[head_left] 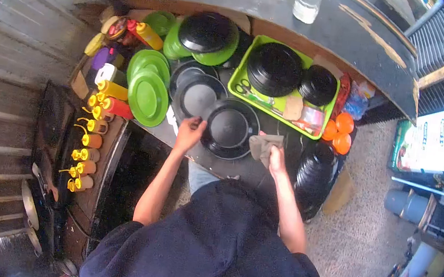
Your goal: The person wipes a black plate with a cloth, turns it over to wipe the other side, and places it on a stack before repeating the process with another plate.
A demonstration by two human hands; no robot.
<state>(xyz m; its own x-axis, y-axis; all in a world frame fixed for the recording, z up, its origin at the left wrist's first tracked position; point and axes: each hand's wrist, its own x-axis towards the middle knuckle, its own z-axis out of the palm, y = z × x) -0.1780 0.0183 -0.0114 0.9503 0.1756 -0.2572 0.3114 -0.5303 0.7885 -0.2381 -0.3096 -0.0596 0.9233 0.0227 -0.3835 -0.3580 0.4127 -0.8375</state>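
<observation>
Three black plates overlap in a row on the dark table. The nearest black plate (229, 128) lies in front of me, and the middle black plate (199, 99) is partly under it. My left hand (191, 130) is at the near plate's left rim, its fingers curled closed against the edge; the fingertips are small and partly hidden. At the plate's right rim, my right hand (277, 160) is closed around a bunched grey-brown cloth (263, 145).
Green plates (149, 98) lie left of the black ones. Behind stands a lime-green tray (233, 84) holding stacked black dishes (274, 70) and scissors (243, 87). Sauce bottles (93, 140) line the left side. Orange lids (344, 122) and a black stack (316, 170) are at right.
</observation>
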